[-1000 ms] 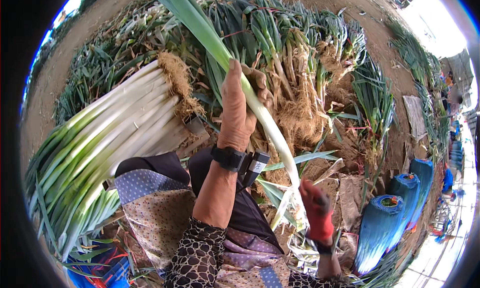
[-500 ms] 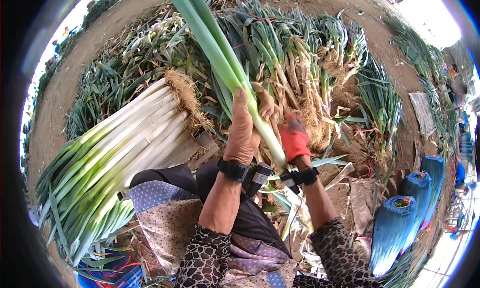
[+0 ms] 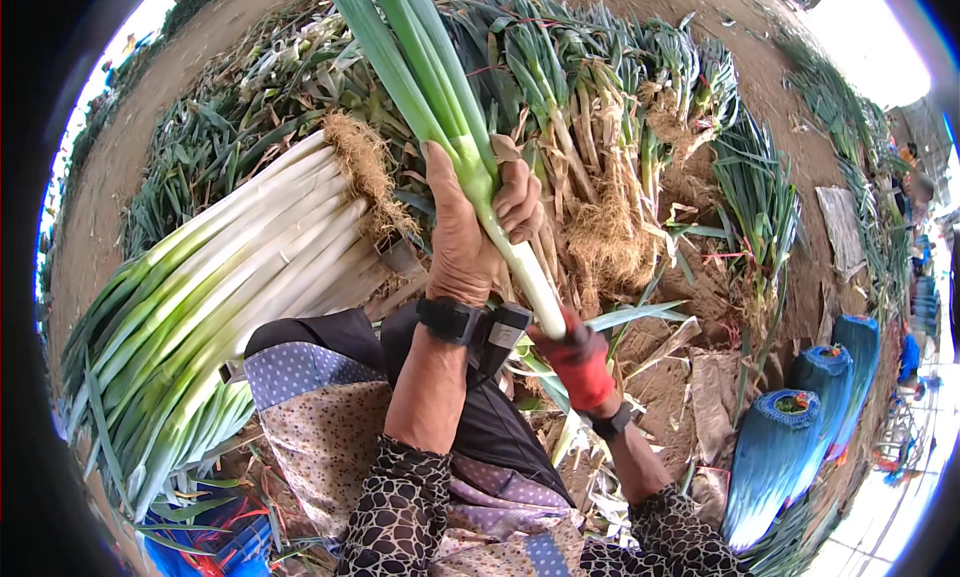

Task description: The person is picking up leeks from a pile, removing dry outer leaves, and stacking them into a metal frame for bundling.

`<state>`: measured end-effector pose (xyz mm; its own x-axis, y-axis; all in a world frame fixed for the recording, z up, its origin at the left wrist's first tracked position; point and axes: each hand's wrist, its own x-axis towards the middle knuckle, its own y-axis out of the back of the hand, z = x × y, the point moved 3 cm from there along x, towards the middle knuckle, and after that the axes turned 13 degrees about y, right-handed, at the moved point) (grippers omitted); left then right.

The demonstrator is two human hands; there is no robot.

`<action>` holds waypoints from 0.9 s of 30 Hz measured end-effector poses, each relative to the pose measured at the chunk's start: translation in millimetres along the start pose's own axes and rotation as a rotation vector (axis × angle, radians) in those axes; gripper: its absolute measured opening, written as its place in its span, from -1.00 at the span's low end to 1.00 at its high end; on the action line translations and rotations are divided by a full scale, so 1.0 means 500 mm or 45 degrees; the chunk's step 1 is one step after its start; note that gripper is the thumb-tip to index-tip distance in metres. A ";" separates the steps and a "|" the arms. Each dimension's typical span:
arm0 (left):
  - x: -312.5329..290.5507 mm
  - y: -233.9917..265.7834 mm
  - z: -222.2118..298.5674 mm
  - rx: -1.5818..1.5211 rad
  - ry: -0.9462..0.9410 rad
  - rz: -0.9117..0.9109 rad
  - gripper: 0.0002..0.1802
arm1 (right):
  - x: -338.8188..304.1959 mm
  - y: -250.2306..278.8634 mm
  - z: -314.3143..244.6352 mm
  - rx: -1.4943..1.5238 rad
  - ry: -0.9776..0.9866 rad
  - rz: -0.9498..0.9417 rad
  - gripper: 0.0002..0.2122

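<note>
A long green onion (image 3: 406, 69) slants across the middle, its split green leaves at the top and its white stalk running down to the right. My left hand (image 3: 468, 232) is closed around the stalk just below where the leaves part. Lower down, my right hand (image 3: 580, 365), in a red glove with dark fingers, is closed at the white lower end, which it covers. To the left lies a neat stack of peeled green onions (image 3: 265, 242), their brown roots together at the upper right. Unpeeled green onions (image 3: 600, 167) with dry outer leaves lie ahead of my hands.
A heap of loose green leaves (image 3: 230, 177) spreads behind the stack. Several blue-wrapped bundles (image 3: 775, 457) stand at the right. A tied green bunch (image 3: 760, 192) lies before them on bare soil. A blue container (image 3: 235, 537) with red strings sits at lower left.
My right hand has moved down and left to the onion's lower end. My left hand has shifted slightly left and up, and more of its fingers now show around the stalk.
</note>
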<state>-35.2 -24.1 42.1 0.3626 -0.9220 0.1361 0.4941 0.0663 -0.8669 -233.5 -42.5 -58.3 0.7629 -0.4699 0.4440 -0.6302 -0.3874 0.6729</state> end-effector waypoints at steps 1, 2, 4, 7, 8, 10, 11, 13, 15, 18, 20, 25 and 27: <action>-0.002 0.010 0.001 0.049 -0.006 0.028 -0.15 | -0.072 -0.016 0.059 0.049 -0.088 -0.111 -0.65; -0.011 0.013 0.013 0.128 -0.021 0.069 -0.17 | -0.141 -0.029 0.099 0.046 -0.204 -0.389 -0.70; 0.001 -0.001 0.017 0.108 -0.052 0.069 -0.15 | -0.328 -0.008 0.204 -0.133 -0.471 -0.848 -0.63; -0.003 0.005 0.023 0.066 -0.071 0.053 -0.13 | -0.468 0.078 0.212 -0.195 -0.780 -0.624 -0.47; -0.007 -0.001 0.034 0.082 -0.098 0.080 -0.13 | -0.466 0.095 0.210 -0.140 -0.753 -0.507 -0.50; -0.005 0.010 0.041 0.097 -0.120 0.087 -0.15 | -0.414 0.118 0.199 -0.082 -0.667 -0.191 -0.62; 0.016 -0.001 0.018 0.064 -0.100 0.046 -0.15 | -0.432 0.140 0.246 0.083 -0.620 0.101 -0.63; -0.001 0.015 0.023 0.150 -0.112 0.194 -0.13 | -0.282 0.132 0.150 0.305 -0.869 0.277 -0.60; 0.002 0.010 0.014 0.177 -0.128 0.179 -0.20 | -0.161 0.126 0.085 0.123 -0.409 0.219 -0.52; -0.002 0.021 0.012 0.081 -0.216 0.435 -0.38 | -0.069 0.090 0.036 -0.209 0.046 0.029 -0.38; 0.000 0.035 0.018 0.071 -0.299 0.555 -0.41 | -0.098 0.038 0.092 -0.178 -0.040 -0.112 -0.46; -0.003 0.047 0.044 -0.028 -0.286 0.731 -0.53 | -0.126 0.050 0.110 1.113 -0.938 -0.114 -0.64; -0.006 0.033 0.048 -0.022 -0.271 0.631 -0.54 | -0.089 0.101 0.068 1.509 -1.052 -0.397 -0.64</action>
<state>-9.2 -10.9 38.9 0.7017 -0.6841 -0.1988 0.2109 0.4660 -0.8593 -304.3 -68.1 -64.2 0.8463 -0.3987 -0.3533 -0.5178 -0.7714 -0.3698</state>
